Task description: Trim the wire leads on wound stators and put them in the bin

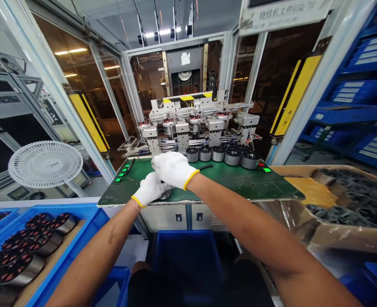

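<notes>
Both my hands wear white knit gloves with yellow cuffs and meet over the front left of the green bench top. My left hand is closed around a round metal stator core, mostly covered by the gloves. Just above it, my right hand has its fingers curled in; whatever is in them is hidden. To the right of my right hand stands a group of grey stator cores with black inserts. A short black strip lies in front of them.
Behind the bench top is a winding machine with several clamped stators. Yellow light-curtain posts flank it. A white fan and a blue tray of copper-wound stators are at left. A cardboard box of dark parts stands right.
</notes>
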Tool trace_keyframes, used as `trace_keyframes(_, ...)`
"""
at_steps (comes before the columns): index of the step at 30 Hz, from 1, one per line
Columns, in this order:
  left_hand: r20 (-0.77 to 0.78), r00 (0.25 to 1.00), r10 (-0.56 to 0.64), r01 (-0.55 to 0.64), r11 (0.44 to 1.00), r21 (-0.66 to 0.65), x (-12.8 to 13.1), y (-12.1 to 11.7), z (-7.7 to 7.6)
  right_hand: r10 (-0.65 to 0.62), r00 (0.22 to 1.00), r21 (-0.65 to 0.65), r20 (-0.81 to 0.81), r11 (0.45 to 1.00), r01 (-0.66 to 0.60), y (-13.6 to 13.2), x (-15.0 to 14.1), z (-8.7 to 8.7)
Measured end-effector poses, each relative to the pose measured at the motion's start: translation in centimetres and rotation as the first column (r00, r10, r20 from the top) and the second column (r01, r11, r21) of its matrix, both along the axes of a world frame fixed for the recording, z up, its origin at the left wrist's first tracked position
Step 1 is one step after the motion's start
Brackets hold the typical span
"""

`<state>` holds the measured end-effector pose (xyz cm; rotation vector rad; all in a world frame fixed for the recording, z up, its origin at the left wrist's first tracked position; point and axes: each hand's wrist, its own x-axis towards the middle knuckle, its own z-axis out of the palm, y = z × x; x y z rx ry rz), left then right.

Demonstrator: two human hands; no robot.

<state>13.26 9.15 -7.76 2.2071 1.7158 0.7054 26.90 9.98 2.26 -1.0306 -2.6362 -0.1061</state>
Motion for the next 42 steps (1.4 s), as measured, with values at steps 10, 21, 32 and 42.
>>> trace_keyframes(10,0.422,0.906,0.010,0.012,0.999,-0.048,-1.0,-2.2,-0.3,-0.082,0.970,-0.057,-0.231,0.996,0.070,-6.7,6.1,-10.3)
trace_keyframes(21,0.465,0.885,-0.039,0.134,0.976,-0.173,-1.0,-2.1,0.4,-0.206,0.978,-0.076,-0.013,0.976,0.205,-4.2,3.8,-11.2)
trace_keyframes(32,0.519,0.850,-0.091,0.160,0.983,-0.090,-0.2,-1.2,-0.8,0.130,0.988,-0.291,-0.085,0.945,-0.149,0.0,5.9,-9.5)
trace_keyframes(42,0.643,0.762,-0.077,0.210,0.968,-0.133,0.2,-1.4,-1.3,-0.102,0.981,-0.330,-0.166,0.943,0.042,3.6,4.8,-8.8)
